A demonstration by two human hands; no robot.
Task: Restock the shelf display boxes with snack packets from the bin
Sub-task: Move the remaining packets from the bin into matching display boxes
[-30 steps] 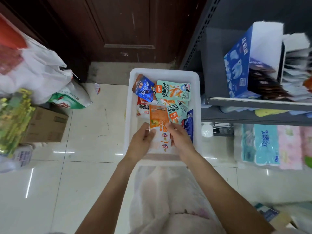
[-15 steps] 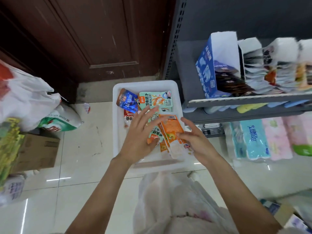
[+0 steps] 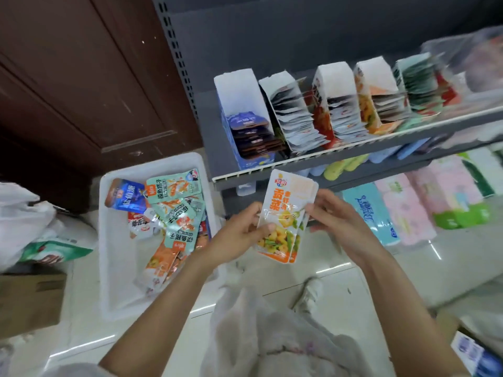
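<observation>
Holding a small stack of orange-and-white snack packets (image 3: 285, 216), at least two by the offset edges, both hands had it upright in the air between the bin and the shelf, just below the shelf's front lip. I judged these to be light, flat foil-plastic pouches: glossy, so likely slick against each other, limp along the sealed margins but a little firmer where the filling sat, and in no danger of breaking, though they would fan apart or slide if held loosely. The left grip (image 3: 239, 235) pinched the stack's lower left edge with the thumb laid across the printed front and the fingers behind; the right grip (image 3: 334, 216) pinched the right edge near the middle, fingertips curled onto the front. Taking them by the side seams, as they were held, seemed the sound choice to me, since squeezing the faces keeps the pile square for sliding into a narrow slot. To the left on the floor sat the white bin (image 3: 114, 268), with teal, blue and orange packets lying loose in it. Above and behind the stack ran the shelf (image 3: 353, 151) with its row of display boxes (image 3: 334, 85), packets standing in tilted files; the orange-fronted box (image 3: 375, 77) looked the likely match, though I could not read its print.
</observation>
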